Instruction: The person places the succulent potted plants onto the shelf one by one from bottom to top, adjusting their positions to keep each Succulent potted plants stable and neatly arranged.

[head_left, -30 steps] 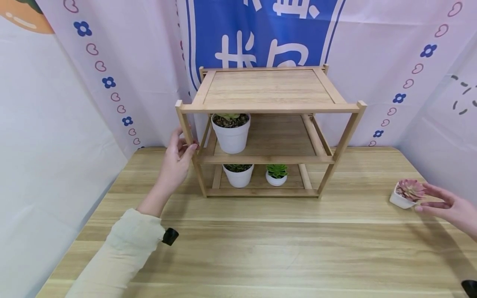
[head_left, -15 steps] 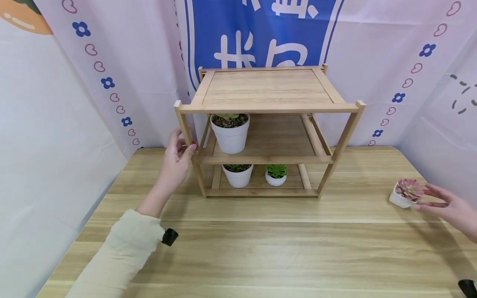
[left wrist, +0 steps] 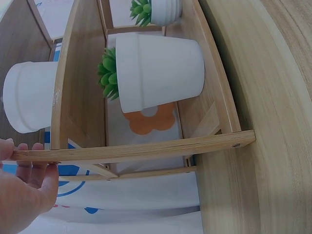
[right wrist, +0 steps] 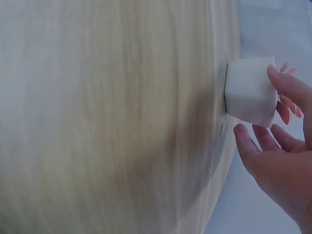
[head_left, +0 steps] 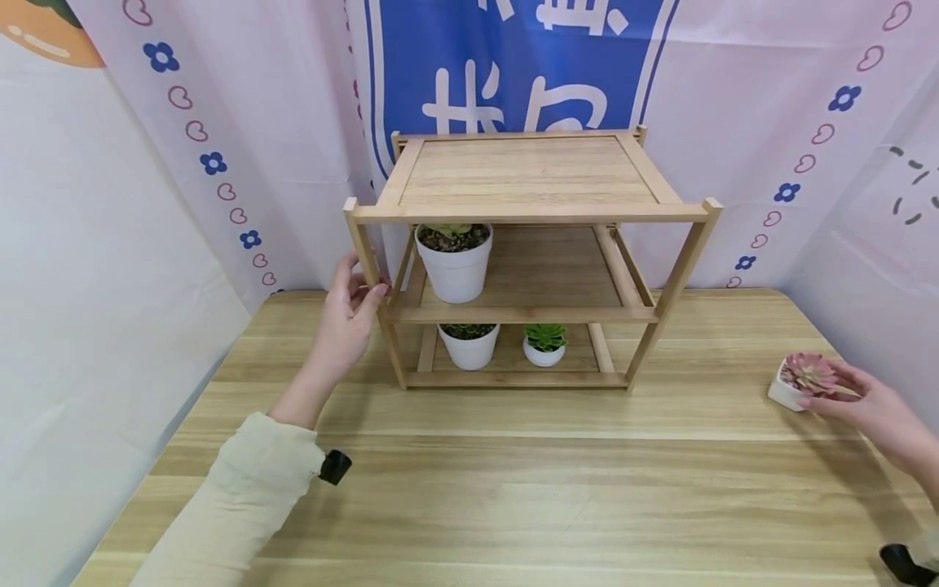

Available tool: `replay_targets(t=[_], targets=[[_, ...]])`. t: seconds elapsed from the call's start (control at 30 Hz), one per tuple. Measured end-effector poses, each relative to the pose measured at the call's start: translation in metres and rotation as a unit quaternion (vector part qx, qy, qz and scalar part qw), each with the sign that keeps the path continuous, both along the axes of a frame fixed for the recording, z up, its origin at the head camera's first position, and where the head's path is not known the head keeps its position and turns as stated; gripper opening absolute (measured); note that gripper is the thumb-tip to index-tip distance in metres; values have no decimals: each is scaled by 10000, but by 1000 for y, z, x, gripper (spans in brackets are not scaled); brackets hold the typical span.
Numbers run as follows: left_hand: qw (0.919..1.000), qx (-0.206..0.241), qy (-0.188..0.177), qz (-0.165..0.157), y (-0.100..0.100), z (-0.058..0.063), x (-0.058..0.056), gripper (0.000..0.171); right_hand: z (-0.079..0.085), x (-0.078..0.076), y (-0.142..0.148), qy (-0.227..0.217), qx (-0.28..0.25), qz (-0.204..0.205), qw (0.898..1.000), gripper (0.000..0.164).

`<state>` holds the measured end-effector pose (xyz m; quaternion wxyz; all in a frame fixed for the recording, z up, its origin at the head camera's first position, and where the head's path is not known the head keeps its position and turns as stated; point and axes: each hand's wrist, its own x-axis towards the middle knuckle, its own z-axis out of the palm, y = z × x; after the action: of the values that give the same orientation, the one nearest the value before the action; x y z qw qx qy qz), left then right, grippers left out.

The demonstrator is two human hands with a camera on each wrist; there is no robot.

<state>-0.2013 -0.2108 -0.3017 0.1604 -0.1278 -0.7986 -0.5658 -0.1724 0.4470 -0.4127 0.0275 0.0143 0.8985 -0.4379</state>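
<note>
My left hand [head_left: 350, 319] grips the front left post of a wooden three-tier shelf rack [head_left: 531, 214]; its thumb and fingers lie on either side of the post in the left wrist view. At the right of the table, my right hand [head_left: 873, 408] reaches around a pink succulent [head_left: 809, 372] in a small white pot [right wrist: 249, 90]. The thumb overlaps the pot's rim in the right wrist view. The fingers are spread and slightly bent beside the pot, the index fingertip [right wrist: 240, 129] apart from it. The pot stands on the table.
A large white plant pot [head_left: 455, 273] stands on the middle shelf, at the left. Below it are another white pot [head_left: 470, 350] and a small green succulent [head_left: 545, 337]. The wooden table [head_left: 513, 489] ends at cloth hangings behind and beside it.
My right hand has moved left, closer around the pink succulent's pot, which stays in about the same place. The left hand keeps its grip on the rack's post.
</note>
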Motion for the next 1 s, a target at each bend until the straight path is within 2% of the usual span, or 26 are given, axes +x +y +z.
replay_targets(t=[0.23,0.3,0.37,0.43,0.53,0.6,0.67,0.7,0.83,0.93,1.0], targets=[[10000,22,-13,19,0,0,0,49,-3,-3,-6,25,230,-28,9997,89],[10000,8,15,22,0,1,0,49,-5,-2,-7,66,129,-27,9999,79],[10000,-12,49,29,0,1,0,49,-8,-3,-6,208,-48,-15,9998,60],[10000,-30,76,33,0,1,-1,49,-10,-3,-5,274,-126,-29,9995,52],[9999,-42,85,40,0,0,-1,49,-12,-4,-4,236,56,-86,9997,62],[10000,-26,81,42,0,0,-1,49,-13,-5,-4,168,225,-136,9995,79],[10000,-34,74,30,0,0,-1,49,-14,-6,-5,170,334,-203,9991,82],[10000,-30,79,34,0,0,-1,49,-15,-6,-5,173,317,-211,9991,81],[10000,-55,74,28,0,-1,-1,49,-16,-7,-4,311,119,-307,9990,53],[10000,-34,80,47,1,-1,0,49,-16,-7,-5,313,-5,-344,9989,50],[9999,-31,84,48,1,-1,0,49,-15,-7,-6,290,14,-378,9989,61]])
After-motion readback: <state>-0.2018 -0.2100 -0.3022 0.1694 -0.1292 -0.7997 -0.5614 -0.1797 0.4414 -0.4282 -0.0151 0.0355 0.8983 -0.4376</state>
